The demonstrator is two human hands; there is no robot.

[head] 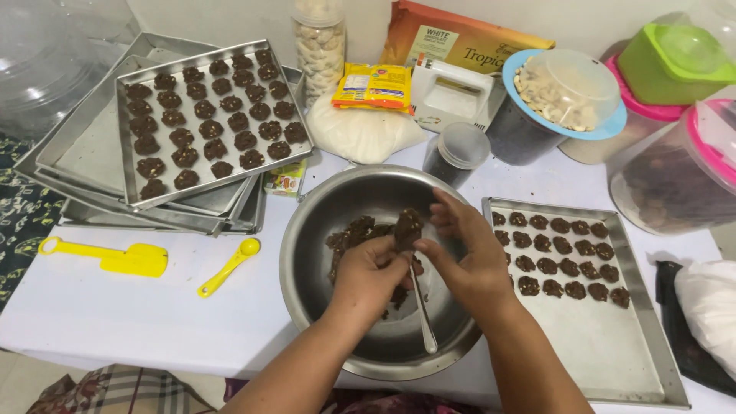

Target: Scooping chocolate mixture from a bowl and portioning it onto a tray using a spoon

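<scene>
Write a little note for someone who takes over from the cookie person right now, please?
Left hand: over the steel bowl, fingers pinching a lump of dark dough.
Right hand: also on that lump, shaping it; a metal spoon runs down from the hands into the bowl, though which hand holds it cannot be told.
More dough sits in the bowl.
Done: the tray on the stacked trays is full of dark mounds; the right tray has three rows at its far end.
Left: the near part of the right tray is bare, and dough remains in the bowl.
</scene>
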